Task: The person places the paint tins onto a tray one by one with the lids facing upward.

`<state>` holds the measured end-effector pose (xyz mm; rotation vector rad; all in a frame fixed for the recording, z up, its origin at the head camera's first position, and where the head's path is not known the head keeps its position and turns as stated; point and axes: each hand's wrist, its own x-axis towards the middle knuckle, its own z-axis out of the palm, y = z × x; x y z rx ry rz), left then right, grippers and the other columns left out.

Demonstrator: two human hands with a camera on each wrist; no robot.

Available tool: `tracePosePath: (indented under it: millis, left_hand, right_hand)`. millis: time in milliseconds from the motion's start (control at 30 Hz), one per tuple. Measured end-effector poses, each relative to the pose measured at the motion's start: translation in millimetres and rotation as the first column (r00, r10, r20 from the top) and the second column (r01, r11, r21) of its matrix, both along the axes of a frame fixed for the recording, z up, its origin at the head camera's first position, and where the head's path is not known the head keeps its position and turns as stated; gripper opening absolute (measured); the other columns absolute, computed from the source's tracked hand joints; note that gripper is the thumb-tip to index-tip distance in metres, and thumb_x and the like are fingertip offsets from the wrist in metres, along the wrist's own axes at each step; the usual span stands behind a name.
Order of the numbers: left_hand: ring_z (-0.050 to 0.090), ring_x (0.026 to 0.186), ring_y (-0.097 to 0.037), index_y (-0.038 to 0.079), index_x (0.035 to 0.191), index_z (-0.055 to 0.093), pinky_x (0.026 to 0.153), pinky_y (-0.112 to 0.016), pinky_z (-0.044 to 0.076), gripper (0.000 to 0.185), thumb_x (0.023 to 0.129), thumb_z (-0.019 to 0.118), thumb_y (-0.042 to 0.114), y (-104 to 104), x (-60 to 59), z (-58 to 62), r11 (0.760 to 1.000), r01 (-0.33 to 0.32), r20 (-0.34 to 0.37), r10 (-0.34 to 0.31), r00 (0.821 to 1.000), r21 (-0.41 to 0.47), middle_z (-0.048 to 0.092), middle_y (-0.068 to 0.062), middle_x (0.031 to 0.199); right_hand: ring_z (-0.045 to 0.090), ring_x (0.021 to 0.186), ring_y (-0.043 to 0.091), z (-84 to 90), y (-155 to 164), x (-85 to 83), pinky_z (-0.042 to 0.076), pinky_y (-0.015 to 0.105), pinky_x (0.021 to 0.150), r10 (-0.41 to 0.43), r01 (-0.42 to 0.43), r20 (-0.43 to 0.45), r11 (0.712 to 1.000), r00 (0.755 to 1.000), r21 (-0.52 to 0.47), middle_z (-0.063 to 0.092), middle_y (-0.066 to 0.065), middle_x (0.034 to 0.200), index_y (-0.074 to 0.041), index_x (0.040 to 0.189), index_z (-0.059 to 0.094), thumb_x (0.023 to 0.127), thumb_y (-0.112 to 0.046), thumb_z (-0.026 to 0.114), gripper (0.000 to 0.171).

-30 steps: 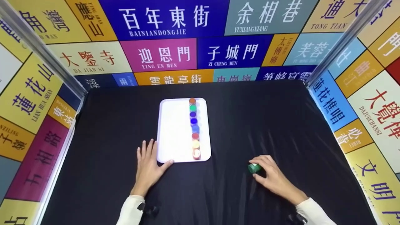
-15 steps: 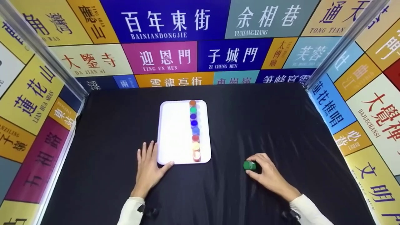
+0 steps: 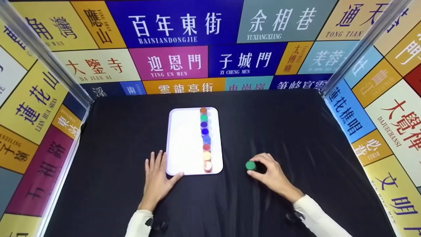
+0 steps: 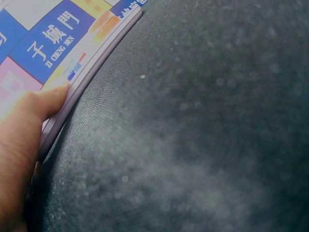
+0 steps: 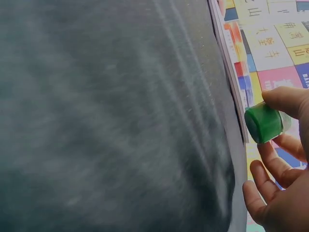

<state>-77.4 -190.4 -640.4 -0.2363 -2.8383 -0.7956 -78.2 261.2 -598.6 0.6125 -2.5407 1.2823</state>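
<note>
My right hand [image 3: 272,173] pinches a small green paint jar [image 3: 250,165] between thumb and fingers, to the right of the white tray [image 3: 184,141]. In the right wrist view the green jar [image 5: 263,122] is tilted, gripped at one end, while the other fingers curl loosely below. My left hand [image 3: 157,184] lies at the tray's near left corner with its fingers straight along the side. Its thumb [image 4: 50,100] rests on the tray's rim in the left wrist view. Several paint jars [image 3: 205,131] form a straight row along the tray's right side, from orange-brown at the far end to white nearest me.
Black cloth [image 3: 125,125] covers the table and wrinkles to the right of the tray. Panels with colourful street-name signs [image 3: 174,59] wall in the back and both sides, with metal posts [image 3: 348,56] at the corners.
My right hand has carried the green paint jar left and a little away from me, toward the tray, turning its green end up to the camera. My left hand stays at the tray's corner.
</note>
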Motion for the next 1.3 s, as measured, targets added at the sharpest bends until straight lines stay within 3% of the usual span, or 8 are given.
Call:
tracePosePath:
  millis: [467,933,1300]
  left_hand:
    - [0.014,0.167,-0.050,-0.003,0.168,0.038,0.134,-0.066,0.002,0.113,0.091,0.078,0.069,1,1.6,-1.0,1.000,0.003,-0.003,-0.003,1.000,0.005,0.035,-0.026,0.175]
    - [0.016,0.167,-0.051,-0.005,0.167,0.040,0.134,-0.067,0.003,0.112,0.090,0.079,0.067,0,-0.3,-0.9,1.000,0.007,-0.020,-0.006,1.000,0.005,0.036,-0.027,0.174]
    - [0.016,0.166,-0.051,-0.004,0.167,0.040,0.134,-0.067,0.002,0.112,0.091,0.077,0.069,0,0.7,1.4,1.000,0.010,-0.020,-0.009,1.000,0.014,0.036,-0.027,0.174]
  right_hand:
    - [0.065,0.108,0.021,2.1,-36,-30.0,0.049,0.023,0.097,0.023,-0.021,0.055,0.999,0.998,-0.044,0.075,-0.007,0.111,-0.014,0.113,0.081,0.084,-0.014,0.098,0.035]
    - [0.065,0.109,0.025,8.9,-76,-63.4,0.051,0.037,0.099,0.064,-0.065,0.127,0.998,0.990,0.002,0.076,-0.001,0.109,-0.010,0.115,0.081,0.086,-0.012,0.094,0.033]
    - [0.066,0.108,0.026,8.8,-100,-81.4,0.053,0.039,0.098,0.048,-0.045,0.100,0.998,0.994,-0.034,0.077,0.000,0.110,-0.010,0.115,0.081,0.086,-0.012,0.094,0.031]
